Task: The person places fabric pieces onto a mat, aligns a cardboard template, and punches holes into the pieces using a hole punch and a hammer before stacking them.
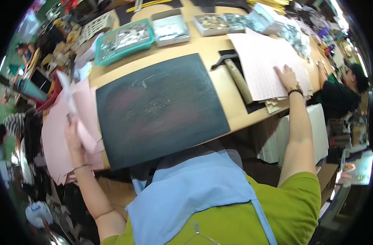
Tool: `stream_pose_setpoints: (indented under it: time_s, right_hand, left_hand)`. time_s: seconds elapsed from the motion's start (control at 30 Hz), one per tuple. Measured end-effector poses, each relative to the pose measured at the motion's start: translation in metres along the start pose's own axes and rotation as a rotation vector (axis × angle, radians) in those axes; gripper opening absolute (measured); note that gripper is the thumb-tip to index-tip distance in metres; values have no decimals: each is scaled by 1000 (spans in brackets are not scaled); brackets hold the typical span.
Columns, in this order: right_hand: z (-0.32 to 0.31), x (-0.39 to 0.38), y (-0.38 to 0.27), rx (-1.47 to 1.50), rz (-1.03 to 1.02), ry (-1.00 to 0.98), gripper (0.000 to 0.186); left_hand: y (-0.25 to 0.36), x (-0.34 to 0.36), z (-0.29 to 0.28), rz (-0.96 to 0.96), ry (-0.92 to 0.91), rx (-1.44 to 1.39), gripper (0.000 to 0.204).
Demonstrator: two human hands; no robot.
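Note:
My left hand [74,136] is closed on the edge of a thin pink sheet [87,138], which is lifted and curled upward. Under it, more pink sheets [54,130] lie in a loose pile at the table's left end. On the right side of the table, my right hand [288,78] rests with fingers spread on a stack of pale pink textured sheets [257,67]. A large dark mat [162,106], scuffed and marked in the middle, lies between my hands.
Beside the right stack lie a hammer-like tool [224,59] and a brown roll [238,79]. Along the back stand a teal tray [125,41] and a white box [170,28], both with small pieces. A co-worker in dark clothing [341,98] is at the right.

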State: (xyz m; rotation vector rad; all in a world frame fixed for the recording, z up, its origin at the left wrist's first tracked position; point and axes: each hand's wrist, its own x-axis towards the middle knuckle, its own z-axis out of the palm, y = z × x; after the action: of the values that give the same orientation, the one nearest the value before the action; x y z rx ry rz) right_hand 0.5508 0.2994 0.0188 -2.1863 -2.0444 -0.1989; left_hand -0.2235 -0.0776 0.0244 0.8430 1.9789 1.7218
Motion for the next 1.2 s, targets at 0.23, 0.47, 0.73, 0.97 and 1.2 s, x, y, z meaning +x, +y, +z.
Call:
stream_pose_setpoints:
  time_s: [0.23, 0.47, 0.73, 0.97, 1.2]
  right_hand:
    - [-41, -89, -215, 468, -583, 174, 35]
    - [-19, -135, -223, 618, -549, 61, 30]
    - [-39, -206, -253, 823, -585, -100, 48]
    - [-46, -220, -267, 787, -314, -225, 74]
    - [-38, -199, -255, 1041, -151, -581, 72]
  left_hand:
    - [85, -127, 173, -322, -544, -219, 39]
    - [74, -173, 276, -475, -929, -375, 32]
    - [61, -47, 254, -93, -517, -510, 28]
    - [7, 52, 193, 430, -182, 246, 26]
    - [22, 32, 181, 376, -367, 817, 36]
